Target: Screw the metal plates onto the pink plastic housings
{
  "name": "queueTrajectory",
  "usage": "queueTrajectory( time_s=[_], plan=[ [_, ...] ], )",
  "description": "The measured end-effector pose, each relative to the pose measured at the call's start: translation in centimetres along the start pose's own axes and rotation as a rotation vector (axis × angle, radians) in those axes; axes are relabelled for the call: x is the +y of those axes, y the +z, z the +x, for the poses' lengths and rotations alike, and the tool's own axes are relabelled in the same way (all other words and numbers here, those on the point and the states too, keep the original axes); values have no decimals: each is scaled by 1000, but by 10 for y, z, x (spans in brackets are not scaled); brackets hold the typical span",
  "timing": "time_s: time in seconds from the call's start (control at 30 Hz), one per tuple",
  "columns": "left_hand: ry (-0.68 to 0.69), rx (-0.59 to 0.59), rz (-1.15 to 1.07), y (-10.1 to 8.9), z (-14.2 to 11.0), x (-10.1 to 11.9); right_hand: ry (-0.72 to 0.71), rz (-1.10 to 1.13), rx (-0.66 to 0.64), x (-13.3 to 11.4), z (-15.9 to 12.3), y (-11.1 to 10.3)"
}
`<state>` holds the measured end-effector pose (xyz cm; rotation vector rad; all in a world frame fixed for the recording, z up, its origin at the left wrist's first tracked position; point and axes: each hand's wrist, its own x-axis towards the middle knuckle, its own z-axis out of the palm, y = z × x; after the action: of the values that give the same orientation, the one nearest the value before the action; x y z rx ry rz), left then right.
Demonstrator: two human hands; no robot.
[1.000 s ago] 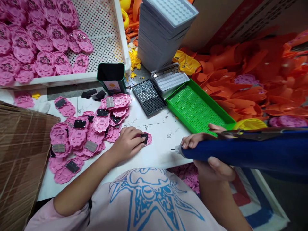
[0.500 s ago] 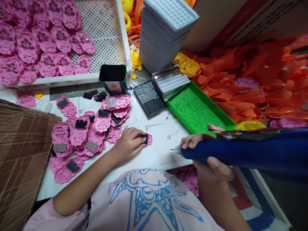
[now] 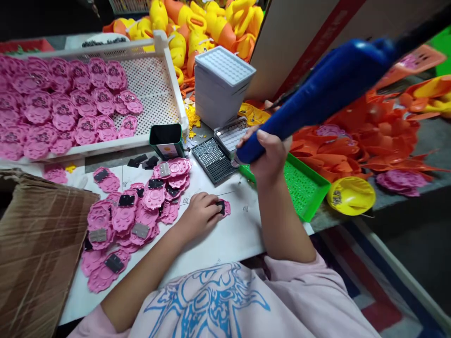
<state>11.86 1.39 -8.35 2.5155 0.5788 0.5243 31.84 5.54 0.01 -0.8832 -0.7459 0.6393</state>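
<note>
My right hand (image 3: 269,152) is wrapped round a blue electric screwdriver (image 3: 310,94), held tilted with its tip over the edge of a black perforated screw tray (image 3: 220,169). Whether the tip touches the tray I cannot tell. On the white work surface, my left hand (image 3: 200,213) holds down a small pink plastic part (image 3: 227,208) with a black plate on it, the fingers covering much of it. To its left lies a heap of similar pink parts (image 3: 118,216), some with black and some with grey plates.
A green tray (image 3: 313,199) stands on the right beside a yellow bowl (image 3: 366,197). Behind are a white crate (image 3: 155,89) of pink parts, a dark green box (image 3: 167,150) and stacked white trays (image 3: 218,94). A cardboard box (image 3: 38,253) borders the left; orange pieces (image 3: 352,141) pile up right.
My right hand has lifted the screwdriver and swung it forward and left, from beside the green tray to the black screw tray. The left hand stays on its pink part. The view has shifted.
</note>
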Motion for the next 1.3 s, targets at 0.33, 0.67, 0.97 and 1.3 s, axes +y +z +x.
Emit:
queueTrajectory(
  time_s=[0.33, 0.67, 0.97, 1.3],
  plan=[
    [-29, 51, 8, 4, 2, -3, -18, -47, 137, 45, 27, 6],
    [-43, 84, 13, 6, 1, -2, 10, -90, 75, 57, 30, 6],
    [-73, 116, 38, 6, -2, -4, -7, -104, 43, 59, 29, 7],
    [-88, 111, 31, 7, -2, -4, -7, -114, 31, 56, 28, 6]
  ],
)
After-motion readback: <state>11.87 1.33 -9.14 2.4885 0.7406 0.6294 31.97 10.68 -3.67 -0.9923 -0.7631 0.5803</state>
